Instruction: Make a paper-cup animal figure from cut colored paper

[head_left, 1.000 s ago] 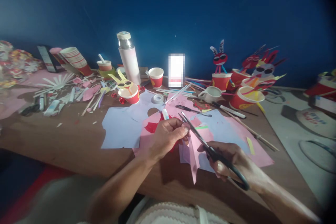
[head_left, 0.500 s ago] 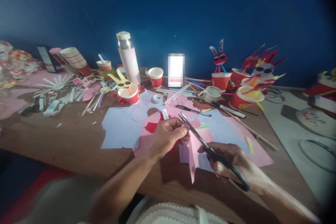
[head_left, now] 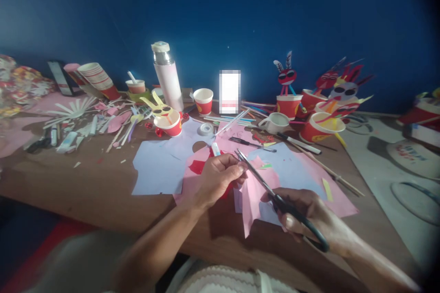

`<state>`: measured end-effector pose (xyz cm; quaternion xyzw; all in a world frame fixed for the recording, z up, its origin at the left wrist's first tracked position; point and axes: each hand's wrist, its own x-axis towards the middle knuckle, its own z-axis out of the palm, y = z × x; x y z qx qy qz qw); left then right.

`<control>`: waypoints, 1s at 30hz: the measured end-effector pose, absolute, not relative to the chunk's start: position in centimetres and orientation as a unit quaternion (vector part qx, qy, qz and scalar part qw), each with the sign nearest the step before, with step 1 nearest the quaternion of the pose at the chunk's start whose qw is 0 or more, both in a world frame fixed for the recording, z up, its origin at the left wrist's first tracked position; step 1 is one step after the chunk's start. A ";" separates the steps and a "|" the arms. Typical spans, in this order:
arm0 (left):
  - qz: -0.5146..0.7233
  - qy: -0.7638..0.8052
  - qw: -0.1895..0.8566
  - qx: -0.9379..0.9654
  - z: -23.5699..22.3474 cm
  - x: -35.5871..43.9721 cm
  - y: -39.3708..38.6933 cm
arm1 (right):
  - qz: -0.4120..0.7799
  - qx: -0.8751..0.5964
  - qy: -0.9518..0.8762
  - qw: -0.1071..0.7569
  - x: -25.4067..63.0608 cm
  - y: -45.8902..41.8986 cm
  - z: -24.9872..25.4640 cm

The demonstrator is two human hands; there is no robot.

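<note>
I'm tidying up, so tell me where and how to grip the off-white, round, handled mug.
Probably best by the side handle of the off-white, round mug, coming from the left: the handle juts out that way, and the mug stands upright and open-topped, so it should lift level. The black-and-white marker pen lies in front toward the right, so the left avoids it.

Scissors (head_left: 279, 202) over paper sheets (head_left: 160, 169) on the table (head_left: 99, 183); behind these, thermos (head_left: 169, 83) left of mug (head_left: 277, 124)

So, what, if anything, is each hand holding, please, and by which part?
Right hand: scissors, by the black handles. Left hand: pink paper, by its upper part.
</note>
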<state>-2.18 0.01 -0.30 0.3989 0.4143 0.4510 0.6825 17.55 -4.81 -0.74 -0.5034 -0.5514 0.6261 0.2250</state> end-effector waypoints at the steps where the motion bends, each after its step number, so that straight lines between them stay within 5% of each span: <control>1: 0.451 0.415 0.682 0.399 -0.3 -2.2 0.0 | 0.627 -0.500 -0.555 0.221 17.6 -4.8 -0.8; 30: 0.429 0.421 0.697 0.391 0.0 -2.4 0.0 | 0.586 -0.449 -0.647 0.189 18.6 -4.3 -1.6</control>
